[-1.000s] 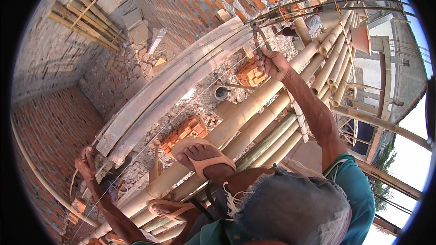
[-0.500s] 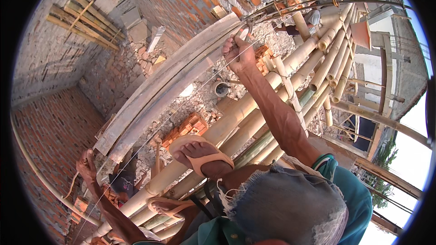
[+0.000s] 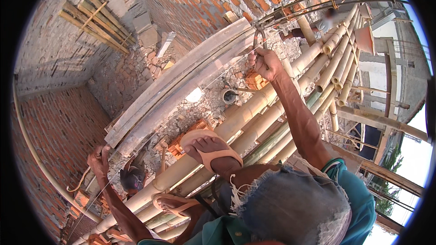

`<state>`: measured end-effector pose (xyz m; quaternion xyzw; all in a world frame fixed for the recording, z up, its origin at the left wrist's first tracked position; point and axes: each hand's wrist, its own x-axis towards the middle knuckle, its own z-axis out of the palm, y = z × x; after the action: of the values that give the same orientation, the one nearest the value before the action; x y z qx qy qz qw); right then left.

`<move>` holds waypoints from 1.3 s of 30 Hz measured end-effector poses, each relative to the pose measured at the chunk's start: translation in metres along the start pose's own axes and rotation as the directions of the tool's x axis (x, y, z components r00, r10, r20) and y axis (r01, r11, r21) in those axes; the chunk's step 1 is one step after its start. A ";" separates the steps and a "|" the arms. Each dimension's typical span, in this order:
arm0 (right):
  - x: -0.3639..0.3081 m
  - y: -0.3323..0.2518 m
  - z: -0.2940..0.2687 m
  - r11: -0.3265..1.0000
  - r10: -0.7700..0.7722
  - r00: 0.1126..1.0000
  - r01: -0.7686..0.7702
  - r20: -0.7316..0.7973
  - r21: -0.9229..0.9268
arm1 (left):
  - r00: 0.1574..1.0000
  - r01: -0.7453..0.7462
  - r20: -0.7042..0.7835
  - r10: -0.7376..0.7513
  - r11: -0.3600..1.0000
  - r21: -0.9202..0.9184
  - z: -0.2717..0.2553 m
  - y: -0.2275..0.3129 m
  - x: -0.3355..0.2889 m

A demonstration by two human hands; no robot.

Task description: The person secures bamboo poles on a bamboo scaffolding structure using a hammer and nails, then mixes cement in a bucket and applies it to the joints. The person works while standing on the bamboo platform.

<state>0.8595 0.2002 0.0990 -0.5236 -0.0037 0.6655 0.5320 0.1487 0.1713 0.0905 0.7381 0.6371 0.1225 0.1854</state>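
Observation:
My right hand (image 3: 265,65) is closed around the handles of a pair of pincers (image 3: 260,33). The pincers' jaws point up at the steel bars (image 3: 290,17) by the upper end of the long wooden boards (image 3: 181,78). At the boards' lower left end, my left hand (image 3: 97,162) is closed with thumb and fingers together; what it grips, if anything, cannot be made out. A thin taut string (image 3: 211,81) runs alongside the boards, passing close to both hands.
My sandalled feet (image 3: 211,152) rest on bamboo poles (image 3: 227,127). Below lie rubble, stacked bricks (image 3: 193,137) and a bucket (image 3: 229,95). One person (image 3: 132,179) is below at left, another (image 3: 324,23) at the far right. A brick wall (image 3: 200,0) rises behind the boards.
The view has shifted, so the scene sits further right and lower. The pincers in my right hand now show clearly, raised against the bars. My left hand stays by the boards' lower end.

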 end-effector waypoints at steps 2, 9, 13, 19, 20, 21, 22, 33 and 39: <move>-0.015 -0.007 0.005 0.993 0.026 0.999 -0.029 -0.026 -0.116 | 0.999 0.010 0.033 -0.012 0.998 0.057 0.000 -0.007 -0.003; -0.100 0.042 0.009 0.897 0.247 0.958 -0.168 0.148 -0.409 | 1.000 -0.006 -0.021 0.006 1.000 -0.002 0.004 -0.017 -0.015; -0.168 0.084 -0.005 0.795 0.228 0.974 -0.190 -0.006 -0.576 | 0.998 0.060 0.040 -0.055 0.989 -0.136 -0.004 -0.017 -0.025; -0.237 0.135 0.045 0.533 -0.010 0.979 -0.165 -0.201 -0.830 | 0.997 0.076 0.015 -0.076 0.996 -0.054 -0.012 -0.022 -0.054; -0.226 0.172 0.069 0.172 -0.039 0.998 0.058 0.052 -0.983 | 0.995 0.096 0.032 -0.093 0.990 -0.101 -0.012 -0.022 -0.059; -0.215 0.205 0.091 -0.378 -0.080 0.960 0.221 0.270 -0.899 | 0.994 0.101 0.039 -0.098 0.993 -0.065 -0.013 -0.020 -0.066; -0.195 0.254 0.117 -0.723 -0.123 0.878 0.240 0.462 -0.648 | 0.994 0.087 0.058 -0.089 0.996 0.036 -0.015 -0.021 -0.070; -0.191 0.282 0.103 -0.835 0.039 0.801 0.354 0.597 -0.421 | 0.981 0.170 0.115 -0.154 0.975 -0.142 -0.030 -0.015 -0.128; -0.190 0.282 0.108 -0.820 0.056 0.882 0.308 0.467 -0.483 | 0.982 0.191 0.076 -0.175 0.921 -0.341 -0.023 -0.026 -0.144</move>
<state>0.5633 0.0024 0.1208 -0.5759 -0.7868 0.1186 -0.1876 0.0933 0.0348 0.1080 0.6338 0.6674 0.1985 0.3370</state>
